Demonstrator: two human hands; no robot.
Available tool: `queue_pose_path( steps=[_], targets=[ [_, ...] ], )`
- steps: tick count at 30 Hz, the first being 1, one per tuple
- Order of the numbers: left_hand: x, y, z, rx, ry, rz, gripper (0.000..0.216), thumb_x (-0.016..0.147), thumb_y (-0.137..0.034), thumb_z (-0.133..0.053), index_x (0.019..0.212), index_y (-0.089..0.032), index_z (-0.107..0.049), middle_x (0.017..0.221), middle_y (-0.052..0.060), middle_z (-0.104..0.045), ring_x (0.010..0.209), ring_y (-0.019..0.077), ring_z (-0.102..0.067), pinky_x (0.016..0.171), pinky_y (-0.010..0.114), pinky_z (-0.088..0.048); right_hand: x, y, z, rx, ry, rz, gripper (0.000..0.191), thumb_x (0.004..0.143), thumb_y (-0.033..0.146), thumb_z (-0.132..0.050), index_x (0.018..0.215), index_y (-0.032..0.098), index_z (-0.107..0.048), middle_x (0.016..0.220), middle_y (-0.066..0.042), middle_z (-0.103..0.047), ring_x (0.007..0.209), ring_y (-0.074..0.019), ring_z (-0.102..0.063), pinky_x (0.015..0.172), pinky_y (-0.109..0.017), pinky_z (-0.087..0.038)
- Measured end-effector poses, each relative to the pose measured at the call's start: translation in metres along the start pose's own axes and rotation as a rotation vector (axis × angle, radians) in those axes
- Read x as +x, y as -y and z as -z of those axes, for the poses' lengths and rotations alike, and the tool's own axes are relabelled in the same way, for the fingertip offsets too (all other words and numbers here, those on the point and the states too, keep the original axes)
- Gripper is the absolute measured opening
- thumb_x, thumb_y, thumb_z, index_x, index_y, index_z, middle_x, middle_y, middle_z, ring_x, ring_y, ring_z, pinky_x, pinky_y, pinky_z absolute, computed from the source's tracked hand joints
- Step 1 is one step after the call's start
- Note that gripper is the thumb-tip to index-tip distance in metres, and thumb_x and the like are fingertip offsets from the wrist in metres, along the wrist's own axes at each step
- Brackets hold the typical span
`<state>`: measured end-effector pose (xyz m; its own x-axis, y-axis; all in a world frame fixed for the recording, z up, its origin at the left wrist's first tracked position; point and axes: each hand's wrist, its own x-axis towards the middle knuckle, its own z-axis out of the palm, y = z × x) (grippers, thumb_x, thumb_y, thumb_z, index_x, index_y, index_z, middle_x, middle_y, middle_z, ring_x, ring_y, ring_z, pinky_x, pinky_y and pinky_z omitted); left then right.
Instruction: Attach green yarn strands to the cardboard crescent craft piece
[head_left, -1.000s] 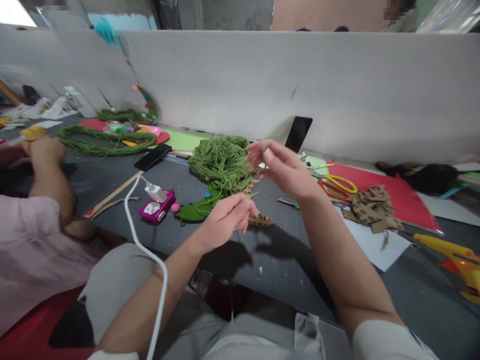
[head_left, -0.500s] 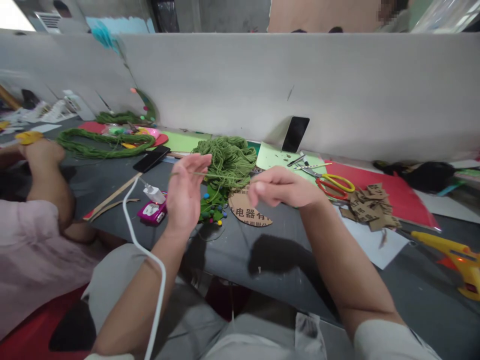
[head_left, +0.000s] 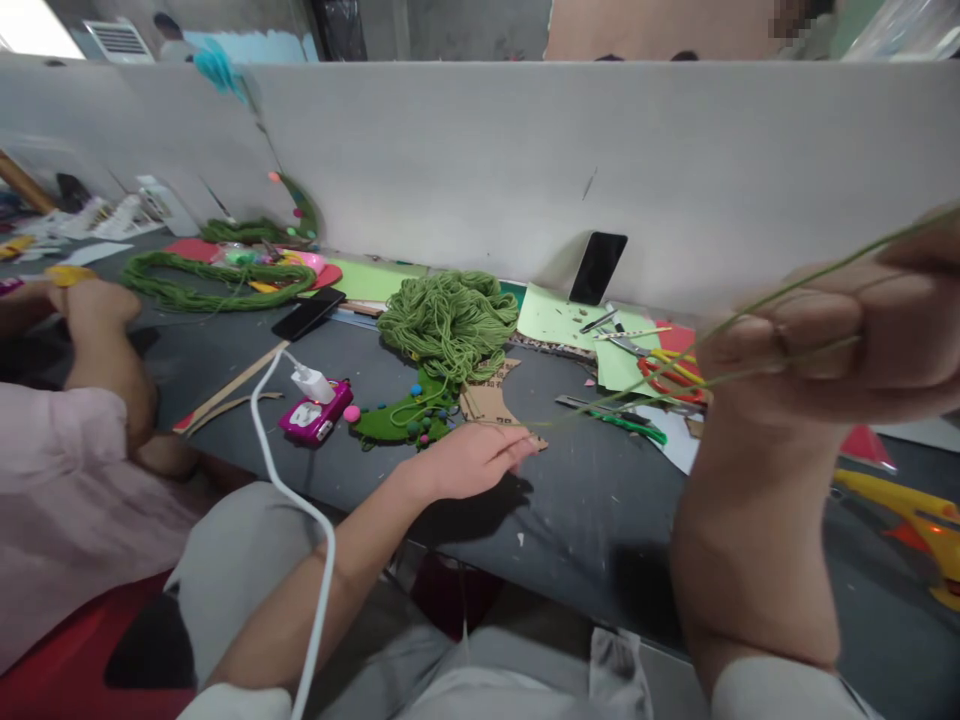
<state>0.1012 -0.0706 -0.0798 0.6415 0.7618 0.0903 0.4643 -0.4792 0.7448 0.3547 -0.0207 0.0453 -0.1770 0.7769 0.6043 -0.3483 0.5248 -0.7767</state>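
My right hand [head_left: 840,345] is raised close to the camera at the right, fingers closed on a strand of green yarn [head_left: 757,305] that runs down and left across the table. My left hand [head_left: 472,460] lies low on the grey table [head_left: 570,500], fingers stretched toward a brown cardboard cut-out [head_left: 491,405], where the strand ends. Behind them sits a heap of green yarn [head_left: 450,320], and a green felt shape with coloured pompoms [head_left: 401,420].
Red and yellow scissors [head_left: 667,375] lie partly behind my right hand. A pink device with a white charger [head_left: 315,412] and a phone [head_left: 306,315] lie at the left; another phone [head_left: 597,268] leans on the white partition. A yellow glue gun [head_left: 907,515] is at right. A co-worker's arm [head_left: 105,350] rests at left.
My right hand has risen up and to the right toward the camera, pulling the yarn strand long. My left hand dropped from in front of the yarn heap to the table by the cardboard.
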Motion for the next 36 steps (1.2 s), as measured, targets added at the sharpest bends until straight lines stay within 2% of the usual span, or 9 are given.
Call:
queue_pose_path(
  steps=[4, 7, 10, 13, 17, 21, 26, 31, 36],
  targets=[
    [-0.006, -0.014, 0.003, -0.25, 0.283, -0.094, 0.039, 0.107, -0.041, -0.038, 0.109, -0.018, -0.07, 0.114, 0.011, -0.076, 0.109, 0.0212, -0.07, 0.1, 0.032, -0.051, 0.017, -0.014, 0.022, 0.473, 0.129, 0.095, 0.021, 0.097, 0.032, -0.064, 0.077, 0.029, -0.07, 0.04, 0.01, -0.003, 0.035, -0.0107, -0.003, 0.034, -0.027, -0.022],
    [-0.014, -0.038, 0.007, -0.383, 0.48, -0.11, 0.041, 0.108, -0.041, -0.035, 0.109, -0.018, -0.069, 0.089, 0.009, -0.078, 0.088, 0.019, -0.072, 0.088, 0.03, -0.055, 0.024, -0.021, 0.027, 0.819, -0.003, 0.015, 0.026, 0.103, 0.022, -0.052, 0.082, 0.024, -0.066, 0.041, 0.009, -0.02, 0.036, -0.0095, -0.019, 0.04, -0.027, -0.028],
    [-0.023, -0.057, 0.013, -0.403, 0.613, -0.178, 0.03, 0.105, -0.037, -0.046, 0.107, -0.019, -0.071, 0.083, 0.006, -0.077, 0.08, 0.0181, -0.072, 0.081, 0.027, -0.056, 0.025, -0.026, 0.03, 0.478, -0.128, -0.021, 0.03, 0.103, 0.03, -0.051, 0.076, 0.025, -0.065, 0.039, 0.008, -0.024, 0.035, -0.0081, -0.019, 0.041, -0.03, -0.022],
    [-0.024, -0.044, 0.025, -0.135, 0.169, -0.084, 0.021, 0.097, -0.036, -0.059, 0.096, -0.021, -0.074, 0.092, 0.005, -0.078, 0.081, 0.0188, -0.069, 0.078, 0.029, -0.052, 0.024, -0.038, 0.03, -0.092, 0.022, -0.198, 0.034, 0.093, 0.044, -0.063, 0.066, 0.023, -0.063, 0.037, 0.009, -0.024, 0.034, -0.0057, -0.02, 0.043, -0.029, -0.016],
    [-0.006, 0.027, 0.054, 0.04, -0.557, 0.289, 0.019, 0.094, -0.033, -0.058, 0.097, -0.018, -0.07, 0.094, 0.006, -0.075, 0.082, 0.0201, -0.066, 0.079, 0.031, -0.05, 0.022, -0.057, 0.012, -0.801, 0.621, -0.616, 0.038, 0.087, 0.054, -0.07, 0.071, 0.019, -0.069, 0.059, 0.0, -0.061, 0.05, -0.0115, -0.05, 0.05, -0.029, -0.036],
    [0.023, 0.091, 0.089, 0.187, -0.867, 0.549, 0.03, 0.091, -0.042, -0.063, 0.102, -0.014, -0.066, 0.101, 0.013, -0.074, 0.094, 0.0245, -0.067, 0.09, 0.034, -0.049, 0.019, -0.072, -0.02, -1.145, 0.757, -0.595, 0.039, 0.092, 0.055, -0.061, 0.085, 0.018, -0.072, 0.092, -0.013, -0.075, 0.078, -0.0244, -0.067, 0.067, -0.035, -0.046],
    [0.053, 0.112, 0.114, 0.217, -0.8, 0.598, 0.03, 0.092, -0.047, -0.059, 0.093, -0.018, -0.066, 0.099, 0.013, -0.074, 0.093, 0.0268, -0.066, 0.086, 0.036, -0.047, 0.017, -0.093, -0.04, -1.113, 0.726, -0.46, 0.038, 0.096, 0.052, -0.056, 0.104, 0.018, -0.071, 0.109, -0.015, -0.074, 0.093, -0.0269, -0.067, 0.077, -0.035, -0.047],
    [0.055, 0.098, 0.102, 0.176, -0.694, 0.454, 0.023, 0.093, -0.035, -0.055, 0.083, -0.018, -0.066, 0.082, 0.004, -0.069, 0.079, 0.0192, -0.06, 0.076, 0.029, -0.045, 0.012, -0.131, -0.049, -0.87, 0.795, -0.48, 0.033, 0.096, 0.046, -0.056, 0.097, 0.016, -0.071, 0.095, -0.01, -0.074, 0.081, -0.0206, -0.064, 0.071, -0.032, -0.045],
    [0.032, 0.068, 0.076, 0.161, -0.522, 0.136, 0.024, 0.097, -0.032, -0.054, 0.08, -0.018, -0.063, 0.071, -0.002, -0.059, 0.067, 0.0139, -0.051, 0.066, 0.026, -0.039, 0.006, -0.174, -0.07, -0.454, 0.349, -0.617, 0.035, 0.096, 0.047, -0.056, 0.088, 0.014, -0.066, 0.086, -0.007, -0.069, 0.079, -0.0167, -0.063, 0.071, -0.027, -0.047]
  ],
)
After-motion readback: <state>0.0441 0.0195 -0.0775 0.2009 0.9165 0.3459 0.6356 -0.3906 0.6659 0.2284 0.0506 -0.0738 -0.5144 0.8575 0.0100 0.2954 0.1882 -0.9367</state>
